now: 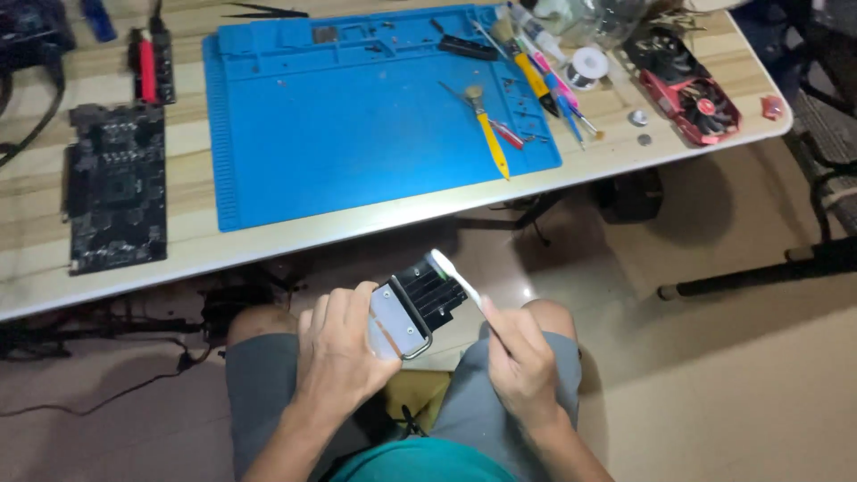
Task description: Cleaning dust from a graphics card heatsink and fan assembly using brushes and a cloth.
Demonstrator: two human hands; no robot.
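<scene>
My left hand (337, 350) grips a small metal heatsink block (416, 303) with black fins and a silver plate, held over my lap between my knees. My right hand (520, 355) holds a white toothbrush (453, 276) by its handle, with the brush head resting on the top edge of the black fins. Both hands are below the front edge of the wooden table (187, 192).
A blue work mat (357, 125) lies on the table with a yellow-handled brush (488, 134), several small tools and screws. A black circuit board (118, 187) lies at the left. A red graphics card fan shroud (692, 87) sits at the right. Cables trail on the floor at the left.
</scene>
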